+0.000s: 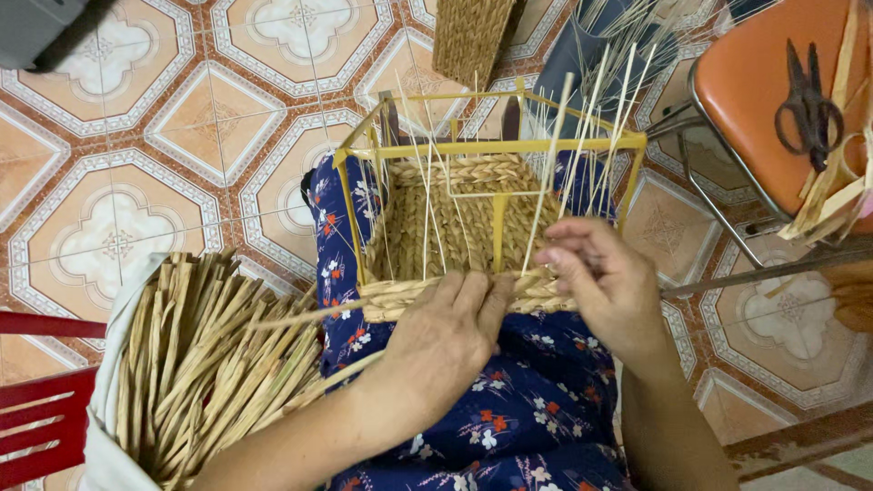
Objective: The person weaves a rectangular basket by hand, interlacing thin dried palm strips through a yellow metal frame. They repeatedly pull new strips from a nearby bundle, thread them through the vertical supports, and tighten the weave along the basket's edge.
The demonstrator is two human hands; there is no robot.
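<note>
Half-woven straw basket (pixel 455 227) sits on the person's lap inside a yellow frame (pixel 509 145), which keeps its shape square. Left hand (pixel 446 341) presses the near braided rim, fingers together, steadying the weave. Right hand (pixel 605 282) pinches a thin upright stake (pixel 546 195). Loose straw bundle (pixel 209 355) lies left of the basket; scissors (pixel 807 105) on an orange chair (pixel 755 100) to its right.

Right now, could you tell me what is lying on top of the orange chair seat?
Dark scissors lie on the orange chair seat, beside pale straw strips over its right edge. The seat beneath them is covered.
</note>
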